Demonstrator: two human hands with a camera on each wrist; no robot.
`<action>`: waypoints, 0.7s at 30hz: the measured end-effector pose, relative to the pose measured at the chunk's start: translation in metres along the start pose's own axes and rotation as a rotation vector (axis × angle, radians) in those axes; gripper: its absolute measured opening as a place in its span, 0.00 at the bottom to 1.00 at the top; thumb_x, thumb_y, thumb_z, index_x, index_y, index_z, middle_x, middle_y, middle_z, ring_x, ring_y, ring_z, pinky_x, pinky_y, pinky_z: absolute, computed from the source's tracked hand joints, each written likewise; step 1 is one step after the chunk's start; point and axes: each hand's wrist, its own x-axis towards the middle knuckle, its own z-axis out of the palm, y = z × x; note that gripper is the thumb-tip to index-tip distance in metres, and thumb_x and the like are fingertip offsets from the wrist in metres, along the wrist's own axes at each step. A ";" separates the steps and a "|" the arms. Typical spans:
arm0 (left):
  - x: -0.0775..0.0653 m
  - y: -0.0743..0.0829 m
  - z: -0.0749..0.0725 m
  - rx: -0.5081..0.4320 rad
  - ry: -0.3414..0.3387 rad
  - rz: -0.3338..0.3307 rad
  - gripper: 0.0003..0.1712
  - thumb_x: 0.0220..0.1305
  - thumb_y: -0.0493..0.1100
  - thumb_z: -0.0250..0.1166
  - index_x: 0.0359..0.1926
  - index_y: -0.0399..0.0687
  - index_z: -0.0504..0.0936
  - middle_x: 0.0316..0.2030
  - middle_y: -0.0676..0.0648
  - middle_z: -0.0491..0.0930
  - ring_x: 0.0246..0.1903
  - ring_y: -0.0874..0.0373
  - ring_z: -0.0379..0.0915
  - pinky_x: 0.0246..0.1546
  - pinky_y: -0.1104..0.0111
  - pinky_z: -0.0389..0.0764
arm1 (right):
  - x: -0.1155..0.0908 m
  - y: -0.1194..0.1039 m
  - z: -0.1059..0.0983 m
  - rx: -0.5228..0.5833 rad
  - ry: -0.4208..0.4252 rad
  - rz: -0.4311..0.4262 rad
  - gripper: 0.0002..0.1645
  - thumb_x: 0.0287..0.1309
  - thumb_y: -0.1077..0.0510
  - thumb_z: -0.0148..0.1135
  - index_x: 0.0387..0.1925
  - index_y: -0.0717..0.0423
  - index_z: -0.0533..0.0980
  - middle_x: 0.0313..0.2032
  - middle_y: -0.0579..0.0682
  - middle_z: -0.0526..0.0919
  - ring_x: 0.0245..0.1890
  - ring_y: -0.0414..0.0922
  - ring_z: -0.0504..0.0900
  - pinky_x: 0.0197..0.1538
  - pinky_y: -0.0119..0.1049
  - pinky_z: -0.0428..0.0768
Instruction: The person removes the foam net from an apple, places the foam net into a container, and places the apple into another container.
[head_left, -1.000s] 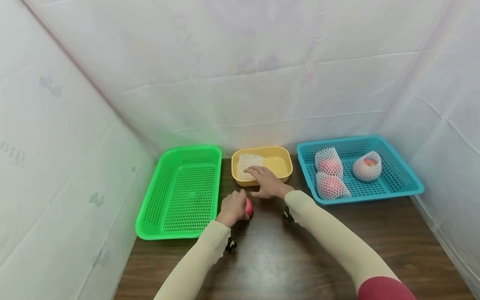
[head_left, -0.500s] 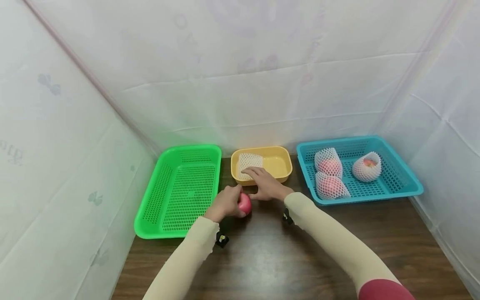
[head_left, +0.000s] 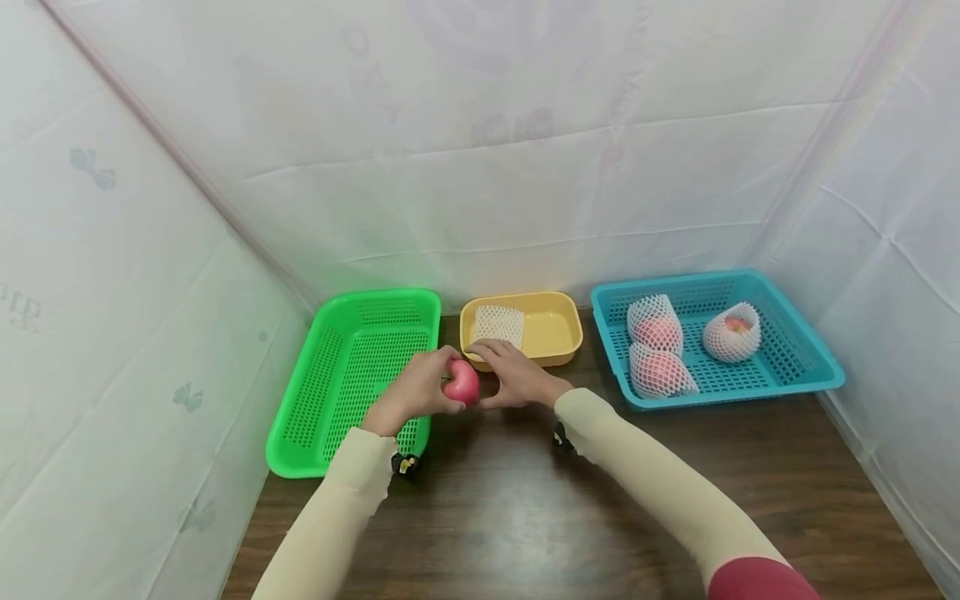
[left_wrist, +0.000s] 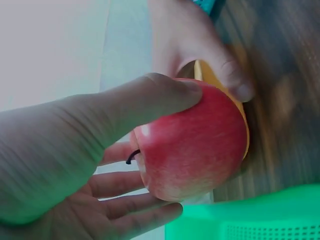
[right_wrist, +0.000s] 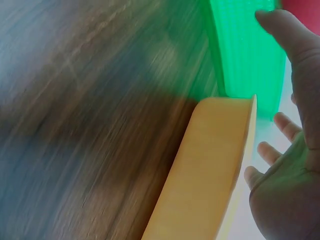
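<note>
A red apple (head_left: 462,383) with a short dark stem is held in my left hand (head_left: 415,387), raised in front of the yellow basin. In the left wrist view the thumb lies over the apple (left_wrist: 200,145) and the fingers pass behind it. My right hand (head_left: 517,377) is just right of the apple, holding nothing, its thumb and fingers spread toward it. From the right wrist view, the right thumb (right_wrist: 282,30) looks apart from the apple; whether the other fingertips touch it, I cannot tell.
The yellow basin (head_left: 551,335) contains white foam netting (head_left: 500,323). At left sits a green basket (head_left: 300,392). On the right, a blue basket (head_left: 798,367) holds three netted fruits, one being a netted apple (head_left: 732,332). White sheeting (head_left: 450,192) encloses the brown table (head_left: 510,517).
My left hand has lifted the apple from the table and brought it up and left, turning it. The right hand has shifted slightly left after it.
</note>
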 end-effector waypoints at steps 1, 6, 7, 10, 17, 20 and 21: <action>-0.001 -0.002 -0.002 -0.006 0.013 0.007 0.37 0.38 0.43 0.82 0.51 0.37 0.76 0.41 0.45 0.81 0.38 0.53 0.76 0.39 0.64 0.80 | 0.001 -0.002 0.001 0.001 -0.001 -0.005 0.59 0.42 0.32 0.74 0.71 0.51 0.59 0.69 0.51 0.60 0.69 0.47 0.56 0.70 0.45 0.60; -0.004 -0.010 -0.014 -0.014 0.067 0.011 0.38 0.39 0.42 0.81 0.52 0.36 0.75 0.41 0.45 0.81 0.39 0.52 0.76 0.40 0.62 0.80 | 0.007 -0.012 0.004 0.014 -0.003 -0.007 0.61 0.41 0.27 0.70 0.72 0.48 0.57 0.70 0.49 0.59 0.70 0.45 0.55 0.70 0.42 0.59; -0.005 -0.012 -0.016 -0.014 0.078 0.011 0.38 0.39 0.42 0.81 0.52 0.36 0.75 0.41 0.45 0.81 0.39 0.52 0.76 0.40 0.61 0.80 | 0.008 -0.014 0.005 0.016 -0.001 -0.009 0.61 0.42 0.26 0.70 0.72 0.48 0.57 0.70 0.49 0.59 0.70 0.45 0.55 0.70 0.42 0.60; -0.006 -0.016 -0.021 -0.025 0.107 0.007 0.38 0.39 0.42 0.81 0.53 0.37 0.75 0.42 0.45 0.81 0.40 0.52 0.76 0.40 0.61 0.80 | 0.011 -0.018 0.008 0.022 0.003 -0.018 0.62 0.42 0.25 0.69 0.72 0.49 0.56 0.71 0.51 0.58 0.71 0.45 0.54 0.70 0.42 0.59; -0.010 -0.024 -0.033 -0.059 0.173 -0.028 0.40 0.41 0.42 0.80 0.56 0.37 0.74 0.46 0.43 0.79 0.43 0.50 0.74 0.41 0.59 0.81 | 0.019 -0.025 0.013 0.035 -0.012 -0.022 0.66 0.43 0.23 0.65 0.75 0.47 0.50 0.73 0.49 0.54 0.73 0.44 0.51 0.71 0.42 0.57; -0.012 -0.028 -0.038 -0.044 0.200 -0.041 0.41 0.41 0.44 0.80 0.57 0.36 0.73 0.46 0.43 0.79 0.43 0.49 0.74 0.41 0.58 0.80 | 0.021 -0.028 0.014 0.036 -0.015 -0.027 0.66 0.43 0.22 0.64 0.76 0.48 0.50 0.73 0.50 0.54 0.73 0.44 0.51 0.71 0.42 0.57; -0.012 -0.030 -0.039 -0.040 0.207 -0.047 0.41 0.42 0.44 0.80 0.57 0.36 0.73 0.46 0.42 0.78 0.43 0.49 0.74 0.41 0.58 0.80 | 0.021 -0.029 0.015 0.031 -0.017 -0.026 0.66 0.43 0.22 0.63 0.75 0.48 0.50 0.73 0.50 0.54 0.73 0.44 0.51 0.71 0.42 0.57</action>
